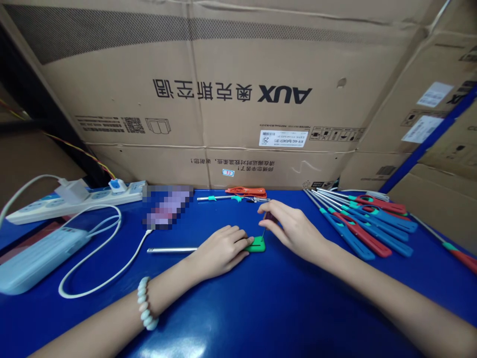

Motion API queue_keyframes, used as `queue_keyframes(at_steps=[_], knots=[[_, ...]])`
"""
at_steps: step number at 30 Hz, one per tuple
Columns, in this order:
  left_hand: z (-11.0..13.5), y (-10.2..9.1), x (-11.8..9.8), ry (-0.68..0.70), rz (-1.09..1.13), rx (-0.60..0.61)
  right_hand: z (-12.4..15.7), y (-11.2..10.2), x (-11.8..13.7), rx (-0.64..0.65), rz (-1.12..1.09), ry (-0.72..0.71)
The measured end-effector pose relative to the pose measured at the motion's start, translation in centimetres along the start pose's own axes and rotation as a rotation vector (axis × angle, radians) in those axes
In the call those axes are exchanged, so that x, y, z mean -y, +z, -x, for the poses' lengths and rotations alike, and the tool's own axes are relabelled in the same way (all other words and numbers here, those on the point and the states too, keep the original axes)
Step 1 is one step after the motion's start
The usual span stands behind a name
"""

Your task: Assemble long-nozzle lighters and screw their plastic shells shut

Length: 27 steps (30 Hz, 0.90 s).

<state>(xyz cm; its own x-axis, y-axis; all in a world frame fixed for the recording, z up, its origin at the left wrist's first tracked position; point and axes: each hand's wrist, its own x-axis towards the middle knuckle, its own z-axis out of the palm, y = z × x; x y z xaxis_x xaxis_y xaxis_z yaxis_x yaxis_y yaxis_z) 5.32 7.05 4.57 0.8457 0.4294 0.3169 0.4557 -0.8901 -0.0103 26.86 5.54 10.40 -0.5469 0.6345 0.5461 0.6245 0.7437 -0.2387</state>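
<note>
A long-nosed gas lighter with a green handle (260,243) lies across the blue table, its metal tube (171,250) pointing left. My left hand (223,248) is closed over the middle of the lighter and hides that part. Between the fingertips of my right hand (294,226) is the dark red handle of a small screwdriver (269,217). Its thin shaft reaches down to the right end of the green handle. Whether the tip sits in a screw is too small to tell.
Several red and blue lighters (365,223) lie fanned out at the right. An orange handle shell (246,191) and a loose metal tube (218,198) lie at the back by the cardboard. On the left are a power strip (93,199), a power bank (42,258) and a cabled phone (167,206).
</note>
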Motion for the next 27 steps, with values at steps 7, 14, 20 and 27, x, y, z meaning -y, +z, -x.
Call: queue_keyframes(at_steps=[7,14,20,27], knots=[[-0.1,0.0,0.0,0.002,0.006,-0.018,0.3,0.6,0.2,-0.062,0.038,0.035],[0.0,-0.3,-0.1,-0.012,0.064,-0.012,0.6,0.4,-0.3,-0.209,-0.128,0.083],[-0.1,-0.3,-0.2,0.028,0.05,-0.03,0.5,0.3,-0.3,-0.154,-0.058,0.093],[0.2,-1.1,-0.1,0.04,0.032,-0.288,1.0,2.8,-0.1,0.441,-0.013,0.134]])
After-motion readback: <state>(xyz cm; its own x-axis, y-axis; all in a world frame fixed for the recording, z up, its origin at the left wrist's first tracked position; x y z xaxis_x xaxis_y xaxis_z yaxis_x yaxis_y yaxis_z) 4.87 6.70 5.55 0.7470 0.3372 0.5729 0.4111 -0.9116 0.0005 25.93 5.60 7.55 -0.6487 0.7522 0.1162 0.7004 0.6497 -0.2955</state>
